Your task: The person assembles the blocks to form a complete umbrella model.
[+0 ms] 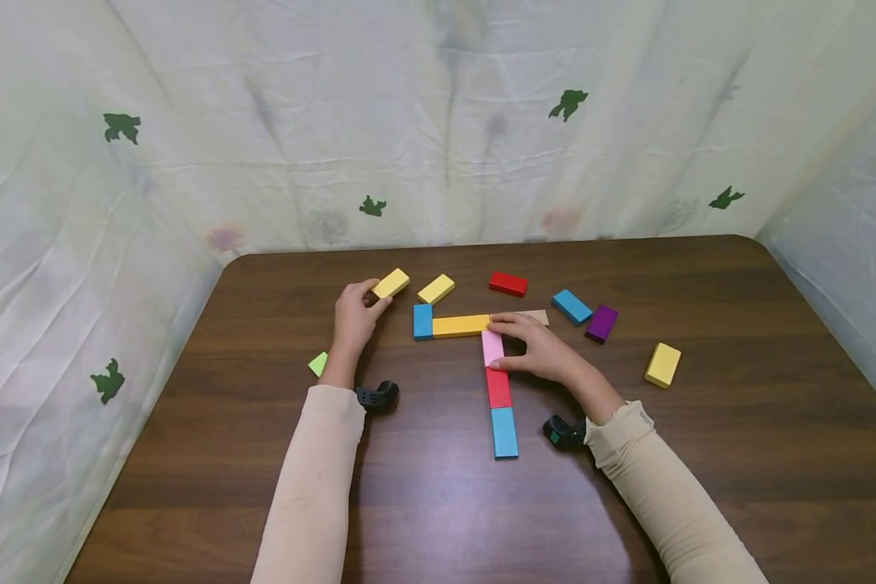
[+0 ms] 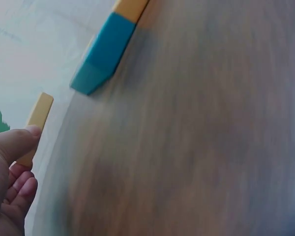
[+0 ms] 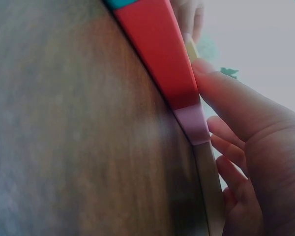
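Note:
My left hand [image 1: 354,318] pinches a yellow block [image 1: 392,283] between thumb and fingers, left of the joined blocks. In the left wrist view the same block sticks out past the thumb. My right hand [image 1: 543,349] rests at the pink block [image 1: 492,347], thumb near its join with the red block [image 1: 499,388] and fingertips near the orange block [image 1: 458,326]. A light-blue block [image 1: 504,432] ends this column. Across its top, a blue block [image 1: 422,322], the orange block and a beige block [image 1: 534,316] form a row, partly covered by the right hand.
Loose on the brown table [image 1: 204,462] lie a yellow block [image 1: 436,289], a red block [image 1: 508,283], a blue block [image 1: 572,307], a purple block [image 1: 602,324] and another yellow block [image 1: 663,365]. A green block [image 1: 318,363] is partly hidden by the left wrist. A cloth hangs behind.

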